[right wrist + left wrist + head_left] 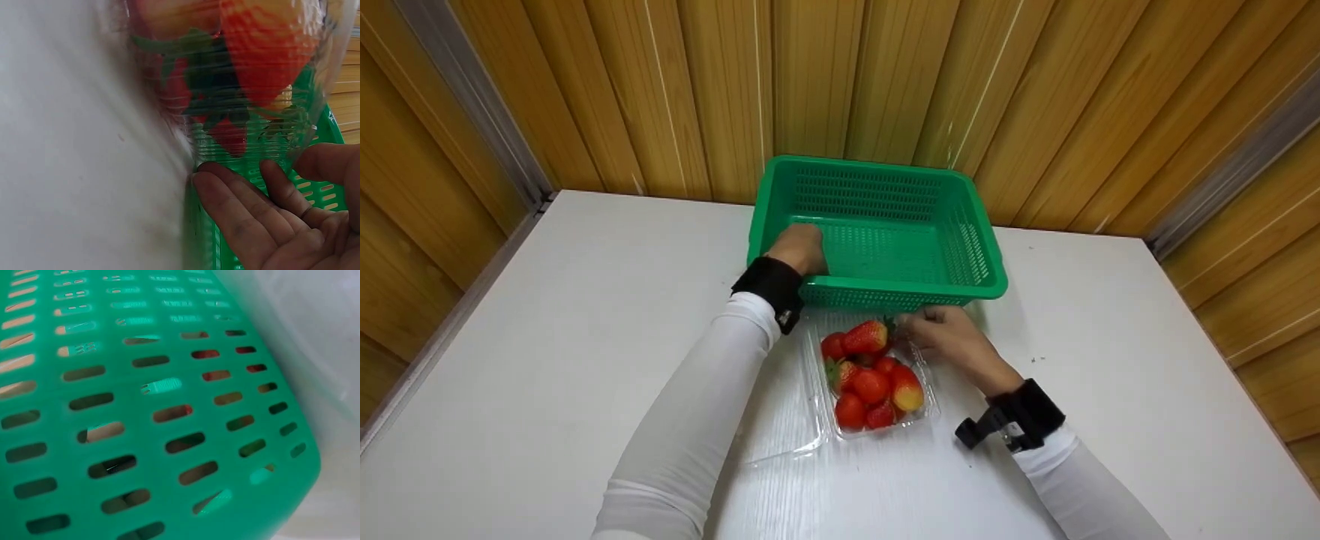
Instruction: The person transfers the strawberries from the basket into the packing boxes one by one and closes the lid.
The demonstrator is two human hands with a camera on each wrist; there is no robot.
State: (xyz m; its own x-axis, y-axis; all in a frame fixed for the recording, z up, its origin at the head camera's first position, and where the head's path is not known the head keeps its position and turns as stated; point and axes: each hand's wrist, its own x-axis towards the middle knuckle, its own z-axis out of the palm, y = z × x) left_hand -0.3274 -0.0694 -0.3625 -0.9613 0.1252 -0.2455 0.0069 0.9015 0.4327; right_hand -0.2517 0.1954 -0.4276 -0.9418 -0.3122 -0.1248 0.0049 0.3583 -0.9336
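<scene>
A clear plastic clamshell box (pixel 931 409) with several strawberries (pixel 871 385) lies on the table, its lid folded out to the left. Behind it stands a green slotted basket (pixel 990 281). My left hand (pixel 800 246) reaches over the basket's front left rim, with its fingers down inside. The left wrist view shows mostly the basket wall (pixel 62 402); red patches and skin show through its slots, but the left fingers' grip is hidden. At the box's far right corner, my right hand (pixel 281 216) touches the clear wall with nearly straight fingers and the thumb close by.
The white table (pixel 607 315) extends to both sides of the box. A wood-patterned panel wall (pixel 810 82) rises right behind the basket. Black wrist straps (pixel 769 289) sit over white sleeves (pixel 682 420).
</scene>
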